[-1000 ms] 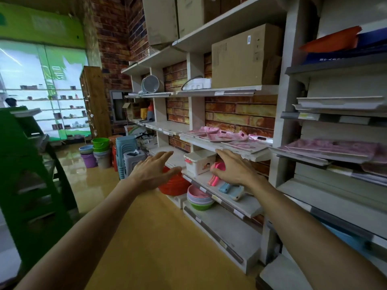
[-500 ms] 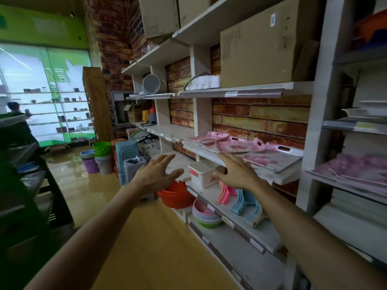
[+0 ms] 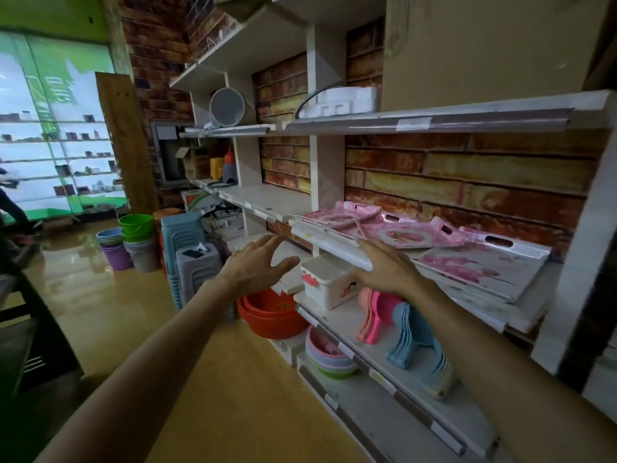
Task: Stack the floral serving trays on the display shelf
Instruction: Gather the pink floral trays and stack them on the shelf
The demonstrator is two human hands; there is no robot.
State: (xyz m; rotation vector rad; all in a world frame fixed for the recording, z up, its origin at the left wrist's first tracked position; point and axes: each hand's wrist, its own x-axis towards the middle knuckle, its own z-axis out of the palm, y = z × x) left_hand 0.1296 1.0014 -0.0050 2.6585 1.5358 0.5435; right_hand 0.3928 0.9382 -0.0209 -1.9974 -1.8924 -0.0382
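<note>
Trays: floral serving trays [image 3: 400, 233] lie scattered, overlapping on display shelf [image 3: 334, 243] | Grip: your left hand [image 3: 257, 270] and right hand [image 3: 389, 270] spread wide, empty | Risk: shelf-edge snag, or sliding trays off the front

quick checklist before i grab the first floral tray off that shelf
1. Both hands free: ok. The left hand and the right hand are open and empty.
2. Pink floral plastic trays within reach: ok, they lie just beyond the right hand on the white display shelf.
3. Trays already stacked: not ok, they lie spread and overlapping.
4. Large white floral tray lying flat: ok.
5. Number of trays: cannot tell.
6. White plastic storage box below clear of the hands: ok.
</note>
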